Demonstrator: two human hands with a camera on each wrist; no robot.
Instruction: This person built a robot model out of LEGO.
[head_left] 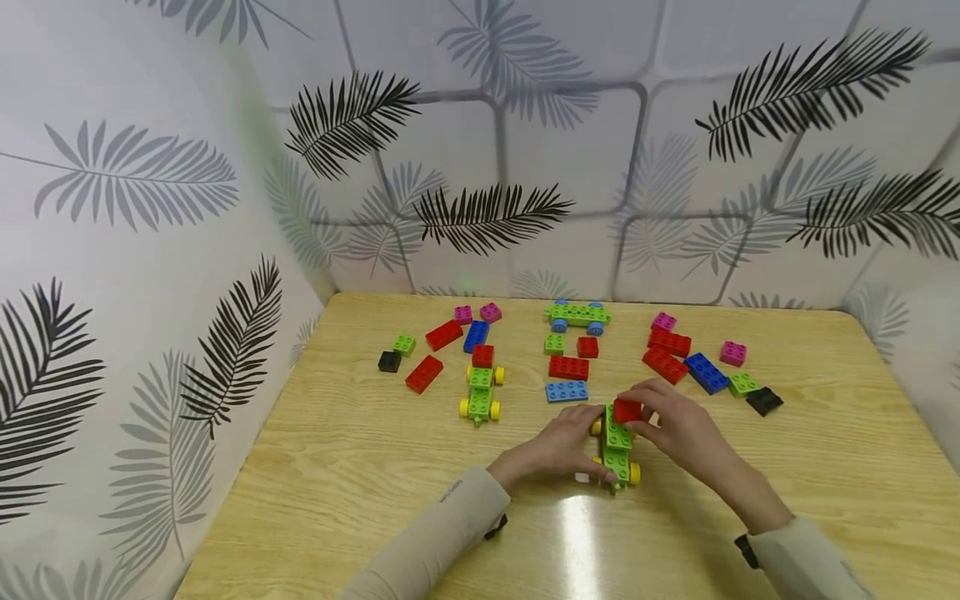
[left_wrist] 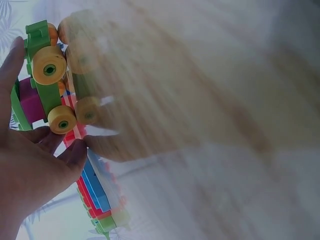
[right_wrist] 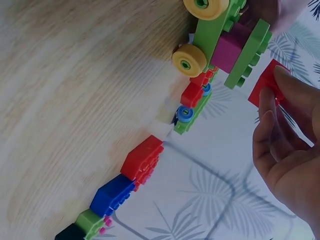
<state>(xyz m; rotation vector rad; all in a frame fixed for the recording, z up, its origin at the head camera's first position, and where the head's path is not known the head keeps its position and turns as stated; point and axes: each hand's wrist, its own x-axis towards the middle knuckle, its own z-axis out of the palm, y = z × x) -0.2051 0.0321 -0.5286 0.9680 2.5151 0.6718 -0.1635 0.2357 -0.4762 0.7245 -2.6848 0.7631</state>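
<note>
The right hand (head_left: 675, 429) pinches a small, square-cornered red plastic brick (head_left: 627, 411) between thumb and fingers, above the far end of a green studded toy car with round yellow wheels (head_left: 618, 463). The left hand (head_left: 558, 446) grips that car by its two ends, on the near part of the smooth, wood-grained table (head_left: 360, 467), right of centre. The right wrist view shows what the head view hides: a glossy magenta block (right_wrist: 231, 52) under the car's thin green top plate (right_wrist: 250, 54), and a gap between plate and red brick. To the left stands a red-topped green car with yellow wheels (head_left: 480, 402); farther off, a flat green base with blue wheels (head_left: 577, 315).
</note>
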